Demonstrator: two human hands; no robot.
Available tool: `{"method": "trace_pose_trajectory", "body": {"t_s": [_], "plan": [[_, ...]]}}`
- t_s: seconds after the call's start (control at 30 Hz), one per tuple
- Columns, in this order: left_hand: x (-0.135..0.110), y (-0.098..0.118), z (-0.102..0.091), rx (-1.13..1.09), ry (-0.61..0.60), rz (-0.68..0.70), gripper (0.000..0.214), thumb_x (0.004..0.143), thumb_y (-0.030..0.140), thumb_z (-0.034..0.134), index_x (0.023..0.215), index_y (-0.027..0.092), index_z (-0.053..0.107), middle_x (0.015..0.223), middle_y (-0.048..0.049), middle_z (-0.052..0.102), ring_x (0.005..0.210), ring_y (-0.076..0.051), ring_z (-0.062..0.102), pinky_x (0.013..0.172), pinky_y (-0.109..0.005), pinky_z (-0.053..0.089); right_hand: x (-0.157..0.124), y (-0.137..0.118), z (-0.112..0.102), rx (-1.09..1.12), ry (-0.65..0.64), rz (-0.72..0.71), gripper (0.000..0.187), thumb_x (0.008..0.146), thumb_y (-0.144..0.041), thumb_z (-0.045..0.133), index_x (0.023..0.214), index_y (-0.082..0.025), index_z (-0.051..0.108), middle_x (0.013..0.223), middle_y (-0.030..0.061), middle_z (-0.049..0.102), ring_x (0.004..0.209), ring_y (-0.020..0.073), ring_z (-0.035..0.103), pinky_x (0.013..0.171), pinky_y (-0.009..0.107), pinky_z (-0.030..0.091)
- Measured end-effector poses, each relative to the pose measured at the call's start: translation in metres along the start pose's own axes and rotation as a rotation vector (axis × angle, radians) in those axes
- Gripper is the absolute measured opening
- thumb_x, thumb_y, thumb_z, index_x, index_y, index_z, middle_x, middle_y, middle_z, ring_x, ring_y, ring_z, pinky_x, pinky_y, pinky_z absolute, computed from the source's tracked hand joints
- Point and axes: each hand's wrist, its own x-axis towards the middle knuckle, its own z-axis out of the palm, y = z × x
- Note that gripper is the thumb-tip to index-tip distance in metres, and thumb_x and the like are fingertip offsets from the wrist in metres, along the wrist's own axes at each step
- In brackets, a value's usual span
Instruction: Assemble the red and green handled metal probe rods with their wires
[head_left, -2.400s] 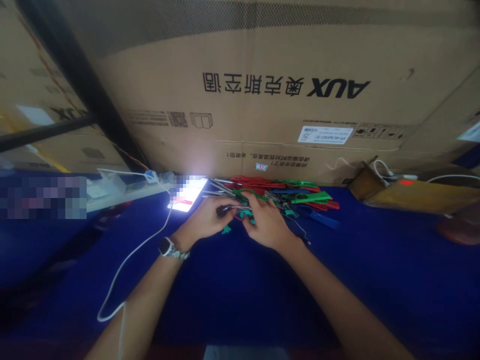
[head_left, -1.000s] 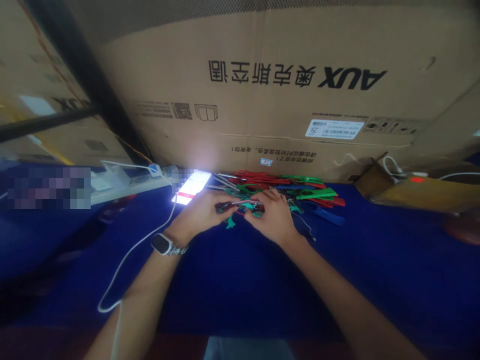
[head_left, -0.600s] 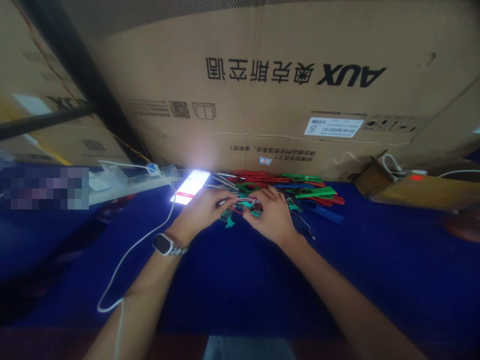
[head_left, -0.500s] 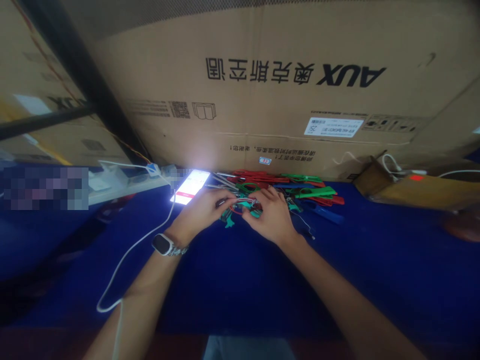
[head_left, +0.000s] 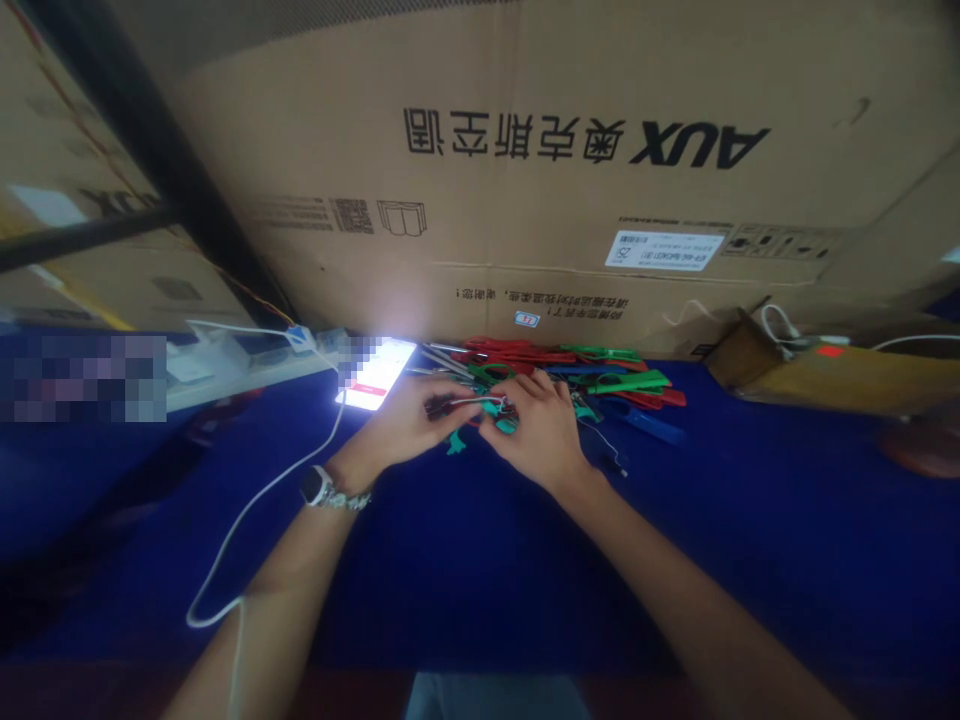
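Currently held: wire piece (head_left: 469, 402) w/ teal bits, between both hands, low over blue cloth (head_left: 480, 560).
L grip: left hand (head_left: 397, 428) closed on its dark end.
R grip: right hand (head_left: 536, 432) pinching the other end.
Long axis: approx left-right, level; dark end pts toward phone (head_left: 375, 372).
Nearer hand: neither, both touching.
Behind: pile of red/green clips (head_left: 600, 372), just beyond R fingers.

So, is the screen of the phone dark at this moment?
No, the phone glows bright white beside the left hand, which together with the right hand pinches a wire bundle.
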Motion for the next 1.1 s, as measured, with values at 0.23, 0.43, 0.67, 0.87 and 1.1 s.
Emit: {"method": "trace_pose_trajectory", "body": {"t_s": [0.23, 0.43, 0.67, 0.87, 1.1], "plan": [[0.004, -0.01, 0.003, -0.153, -0.128, -0.096, 0.026, 0.088, 0.042, 0.066, 0.092, 0.017, 0.073, 0.083, -0.0037, 0.071, 0.073, -0.015, 0.062, 0.067, -0.027, 0.047, 0.0, -0.001, 0.003, -0.01, -0.002, -0.02, 0.015, 0.084, -0.035, 0.062, 0.09, -0.022, 0.066, 0.091, 0.0047, 0.073, 0.099, 0.0264, 0.056, 0.081, 0.038, 0.032], [0.004, -0.015, 0.0, -0.222, -0.215, -0.154, 0.031, 0.089, 0.044, 0.063, 0.082, 0.015, 0.069, 0.071, -0.0008, 0.063, 0.063, -0.011, 0.055, 0.059, -0.025, 0.043, -0.001, 0.0, 0.006, 0.015, -0.027, -0.041, 0.014, 0.083, -0.034, 0.063, 0.089, -0.022, 0.067, 0.089, 0.0031, 0.073, 0.093, 0.0248, 0.057, 0.081, 0.038, 0.032], [0.003, -0.012, 0.004, -0.236, -0.259, -0.146, 0.031, 0.091, 0.044, 0.062, 0.085, 0.015, 0.068, 0.074, -0.0007, 0.064, 0.067, -0.011, 0.055, 0.062, -0.024, 0.042, -0.002, -0.003, 0.007, 0.01, -0.054, -0.068, 0.014, 0.085, -0.033, 0.063, 0.093, -0.023, 0.067, 0.093, 0.0038, 0.074, 0.096, 0.026, 0.058, 0.082, 0.04, 0.033], [0.003, -0.014, 0.004, -0.22, -0.282, -0.167, 0.034, 0.089, 0.046, 0.062, 0.083, 0.014, 0.07, 0.073, -0.0021, 0.066, 0.066, -0.012, 0.056, 0.06, -0.023, 0.043, -0.003, -0.003, 0.009, 0.122, -0.063, -0.062, 0.027, 0.085, -0.031, 0.065, 0.111, -0.022, 0.063, 0.104, 0.0057, 0.073, 0.102, 0.0286, 0.059, 0.085, 0.044, 0.041], [-0.002, -0.019, -0.007, -0.198, -0.307, -0.215, 0.032, 0.087, 0.044, 0.064, 0.085, 0.014, 0.072, 0.075, -0.0047, 0.071, 0.067, -0.015, 0.061, 0.06, -0.024, 0.044, -0.004, 0.029, -0.006, 0.499, -0.163, -0.183, 0.047, 0.081, -0.02, 0.067, 0.126, -0.022, 0.054, 0.119, 0.0097, 0.062, 0.111, 0.0238, 0.061, 0.097, 0.041, 0.049]]}}
